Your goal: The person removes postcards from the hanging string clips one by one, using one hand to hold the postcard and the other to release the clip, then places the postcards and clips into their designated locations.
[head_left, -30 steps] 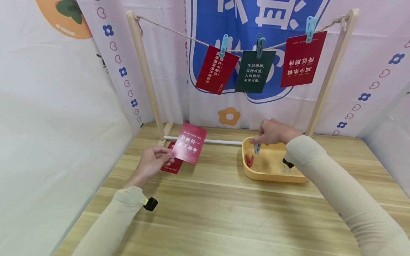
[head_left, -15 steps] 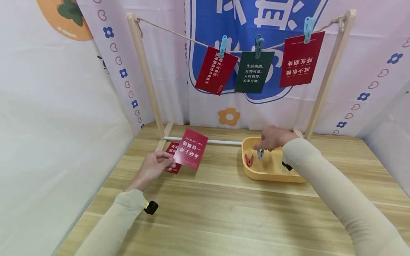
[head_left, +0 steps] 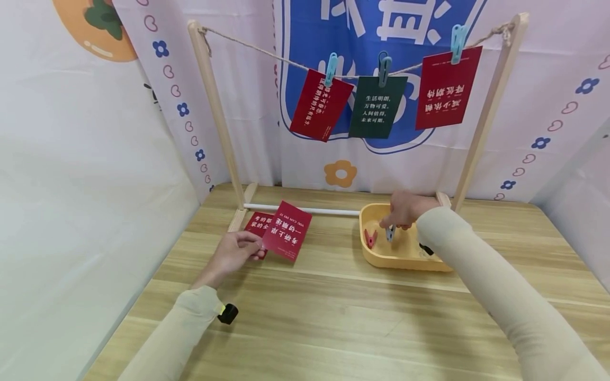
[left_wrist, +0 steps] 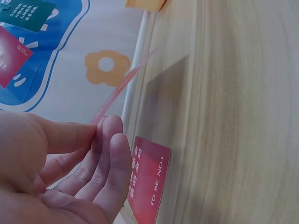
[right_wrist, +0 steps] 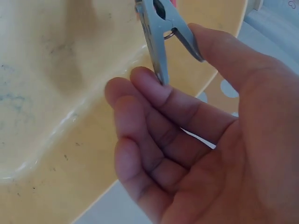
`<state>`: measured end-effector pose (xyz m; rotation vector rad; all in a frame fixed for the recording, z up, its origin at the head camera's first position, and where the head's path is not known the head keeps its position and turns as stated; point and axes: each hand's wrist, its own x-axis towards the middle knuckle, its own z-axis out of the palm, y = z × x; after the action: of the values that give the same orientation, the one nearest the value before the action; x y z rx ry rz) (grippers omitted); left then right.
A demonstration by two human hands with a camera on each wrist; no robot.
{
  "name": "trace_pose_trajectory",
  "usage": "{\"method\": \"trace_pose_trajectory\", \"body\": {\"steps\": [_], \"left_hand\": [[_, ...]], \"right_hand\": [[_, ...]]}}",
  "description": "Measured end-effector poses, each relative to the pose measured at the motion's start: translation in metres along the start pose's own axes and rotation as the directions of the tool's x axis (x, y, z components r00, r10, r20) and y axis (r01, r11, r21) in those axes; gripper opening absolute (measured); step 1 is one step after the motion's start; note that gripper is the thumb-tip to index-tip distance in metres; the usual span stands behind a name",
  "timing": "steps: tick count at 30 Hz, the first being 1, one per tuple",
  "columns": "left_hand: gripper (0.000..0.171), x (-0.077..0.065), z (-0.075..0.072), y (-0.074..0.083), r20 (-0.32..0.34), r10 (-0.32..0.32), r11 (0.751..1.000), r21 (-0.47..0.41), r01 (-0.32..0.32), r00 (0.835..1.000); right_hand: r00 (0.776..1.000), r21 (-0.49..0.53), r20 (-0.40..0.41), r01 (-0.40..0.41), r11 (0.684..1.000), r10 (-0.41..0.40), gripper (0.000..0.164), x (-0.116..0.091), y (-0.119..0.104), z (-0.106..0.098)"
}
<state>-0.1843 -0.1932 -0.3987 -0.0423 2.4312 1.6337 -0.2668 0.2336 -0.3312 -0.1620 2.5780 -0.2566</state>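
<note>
A red card (head_left: 288,231) with white lettering is pinched at its corner by my left hand (head_left: 235,253), tilted above the table. Under it, partly hidden, a second red card (left_wrist: 150,179) lies flat. My right hand (head_left: 407,209) is over the yellow tray (head_left: 405,263), pinching a grey-blue clothespin (right_wrist: 161,37) by its handles between thumb and index finger. Inside the tray, near its left wall, sits a red clothespin (head_left: 370,238). On the twine hang a red card (head_left: 322,106), a green card (head_left: 378,107) and another red card (head_left: 449,89), each under a blue clothespin.
A wooden frame with a left post (head_left: 216,114) and a right post (head_left: 491,114) carries the sagging twine (head_left: 257,48). Its white crossbar (head_left: 329,211) runs low along the back of the wooden table (head_left: 333,317). Printed cloth (head_left: 167,121) hangs behind.
My left hand has lowered slightly toward me with the red card. My right hand has shifted a little right and lower into the tray, still holding the grey-blue clothespin.
</note>
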Motion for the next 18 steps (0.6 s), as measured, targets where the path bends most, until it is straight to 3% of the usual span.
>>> {"method": "trace_pose_trajectory", "body": {"steps": [8, 18], "left_hand": [[0.023, 0.0007, 0.0023, -0.0035, 0.000, 0.021, 0.999, 0.024, -0.021, 1.000], [0.022, 0.0009, 0.0064, -0.0077, -0.007, 0.015, 0.999, 0.052, -0.015, 1.000]], "right_hand": [[0.997, -0.039, 0.041, -0.068, 0.997, 0.070, 0.040, 0.0033, -0.0010, 0.0033], [0.994, -0.072, 0.056, -0.092, 0.993, 0.096, 0.039, 0.0080, -0.0014, 0.0071]]}}
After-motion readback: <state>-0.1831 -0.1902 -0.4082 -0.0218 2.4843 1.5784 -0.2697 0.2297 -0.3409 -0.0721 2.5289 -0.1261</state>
